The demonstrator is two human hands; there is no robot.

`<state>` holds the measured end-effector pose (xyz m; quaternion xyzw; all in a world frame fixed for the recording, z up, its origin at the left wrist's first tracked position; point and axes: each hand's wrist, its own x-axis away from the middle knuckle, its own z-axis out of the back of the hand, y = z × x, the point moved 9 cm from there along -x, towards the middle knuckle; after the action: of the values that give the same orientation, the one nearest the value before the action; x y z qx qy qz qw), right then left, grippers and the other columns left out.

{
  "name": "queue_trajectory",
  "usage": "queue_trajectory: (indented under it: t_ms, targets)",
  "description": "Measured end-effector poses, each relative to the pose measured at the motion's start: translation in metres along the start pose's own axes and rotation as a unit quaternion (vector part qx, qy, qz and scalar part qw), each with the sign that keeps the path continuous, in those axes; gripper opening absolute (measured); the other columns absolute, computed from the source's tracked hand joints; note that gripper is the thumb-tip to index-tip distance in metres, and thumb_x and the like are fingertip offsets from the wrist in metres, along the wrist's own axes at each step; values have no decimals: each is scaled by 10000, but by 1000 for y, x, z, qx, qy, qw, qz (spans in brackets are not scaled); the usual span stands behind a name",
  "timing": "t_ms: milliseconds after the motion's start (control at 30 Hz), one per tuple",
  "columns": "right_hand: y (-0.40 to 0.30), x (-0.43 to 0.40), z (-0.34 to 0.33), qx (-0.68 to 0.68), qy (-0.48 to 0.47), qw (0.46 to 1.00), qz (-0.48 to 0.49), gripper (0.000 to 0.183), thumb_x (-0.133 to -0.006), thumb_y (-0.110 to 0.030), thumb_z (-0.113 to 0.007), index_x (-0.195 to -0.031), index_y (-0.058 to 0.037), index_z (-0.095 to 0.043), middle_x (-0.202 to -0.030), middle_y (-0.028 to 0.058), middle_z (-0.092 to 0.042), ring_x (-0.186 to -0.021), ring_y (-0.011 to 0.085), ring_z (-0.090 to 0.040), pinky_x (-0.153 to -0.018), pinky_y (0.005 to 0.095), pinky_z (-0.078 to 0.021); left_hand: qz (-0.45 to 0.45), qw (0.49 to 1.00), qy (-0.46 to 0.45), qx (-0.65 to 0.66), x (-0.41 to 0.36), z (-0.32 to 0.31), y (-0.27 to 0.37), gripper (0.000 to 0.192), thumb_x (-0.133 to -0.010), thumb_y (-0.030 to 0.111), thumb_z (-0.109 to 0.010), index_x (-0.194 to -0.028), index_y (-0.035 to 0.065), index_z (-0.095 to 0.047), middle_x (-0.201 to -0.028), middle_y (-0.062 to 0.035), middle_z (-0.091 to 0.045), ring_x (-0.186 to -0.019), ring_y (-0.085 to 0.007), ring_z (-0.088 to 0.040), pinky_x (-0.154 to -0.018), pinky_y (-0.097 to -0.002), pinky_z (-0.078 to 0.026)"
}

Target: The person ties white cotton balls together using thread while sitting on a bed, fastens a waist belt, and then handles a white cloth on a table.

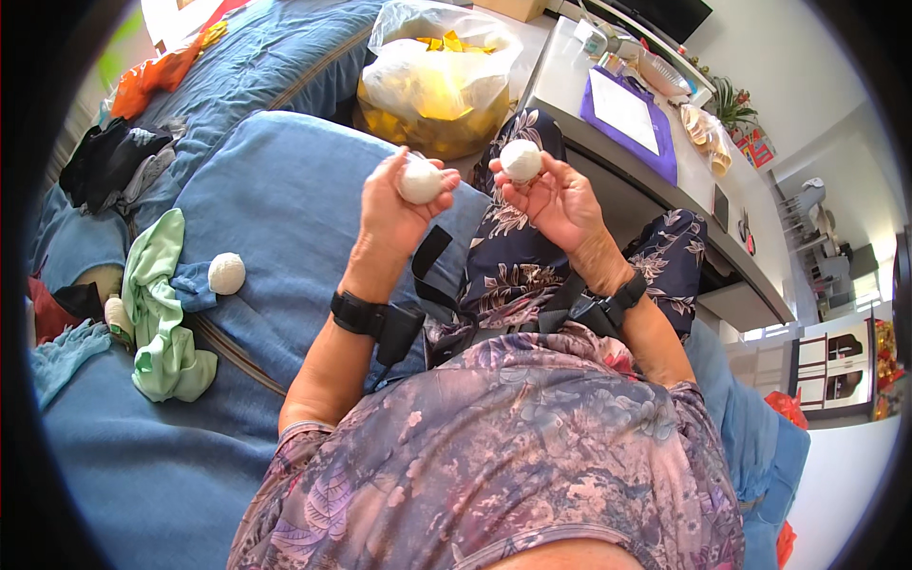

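Both of my hands are raised over my lap, each with a small white ball that looks wound or wrapped. My left hand (390, 206) has its fingers curled around one white ball (420, 180). The other white ball (521, 160) sits at the fingertips and thumb of my right hand (559, 203). The two balls are apart, and I cannot tell what they are made of. A third ball of cream white (226, 273) rests on the blue sofa cover (285, 171) to my left, against a small blue cloth (192, 286).
A pale green garment (158, 313) and dark clothes (110, 164) lie on the sofa at left. A clear plastic bag (434, 92) of gold folded pieces stands ahead. On the grey table (570, 92) at right are a purple bag (634, 125), a phone (720, 208) and scissors (746, 234).
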<state>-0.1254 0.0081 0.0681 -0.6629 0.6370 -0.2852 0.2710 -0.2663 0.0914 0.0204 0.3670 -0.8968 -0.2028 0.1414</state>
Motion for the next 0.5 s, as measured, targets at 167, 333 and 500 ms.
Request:
queue_trajectory:
  t_ms: [167,333,500]
  targets:
    - [-2,4,8,-165,34,986,-11,599,-967,-405,-432,-1243,126,-417,-1274,329,-454,-1138,410,-516,-973,448,-466,-6,998,-18,60,-7,16,19,444,-942,327,-450,-1043,-102,-500,-1015,-256,-594,-935,-394,-632,-681,-405,-572]
    - [0,-2,14,-142,32,989,-10,595,-907,-356,-590,-1221,127,-437,-1197,306,-513,-1082,379,-546,-953,427,-487,-33,998,-46,38,-4,11,34,388,-907,234,-468,-1072,-116,-498,-1053,-273,-591,-990,-402,-614,-757,-428,-563]
    - [8,-8,11,-121,44,991,-28,474,-909,-240,-578,-1186,131,-476,-1188,298,-535,-1108,369,-553,-946,424,-493,-41,994,-93,40,1,10,46,404,-892,153,-459,-1134,-170,-465,-1167,-334,-525,-1104,-437,-548,-847,-420,-539]
